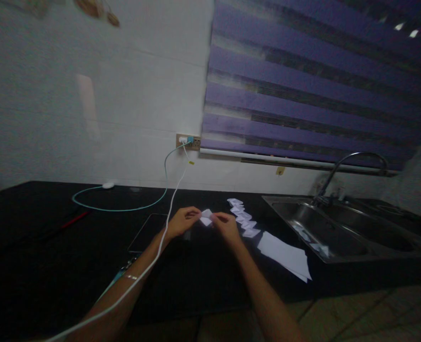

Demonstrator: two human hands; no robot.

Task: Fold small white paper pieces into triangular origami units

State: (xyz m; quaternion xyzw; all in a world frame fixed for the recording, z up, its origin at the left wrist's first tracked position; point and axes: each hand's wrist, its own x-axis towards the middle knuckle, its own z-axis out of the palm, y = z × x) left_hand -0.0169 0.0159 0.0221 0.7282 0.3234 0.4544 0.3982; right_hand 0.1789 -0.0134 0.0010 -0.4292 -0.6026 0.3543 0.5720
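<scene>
Between my two hands, a small folded piece of white paper (206,217) is held just over the black countertop (203,275). My left hand (182,221) pinches its left edge with thumb and fingers. On the opposite edge, my right hand (227,225) pinches it too. Just right of my right hand lies a row of several folded white paper pieces (243,216), overlapping one another. Nearer the front, a stack of white paper sheets (286,254) rests slightly fanned out. The exact folds of the held paper are too small to make out.
A dark flat device (148,232) lies left of my left hand. A white cable (157,254) runs from the wall outlet (188,141) across my left forearm. A teal cable (132,210) loops at left. The steel sink (324,228) and faucet (339,166) stand at right.
</scene>
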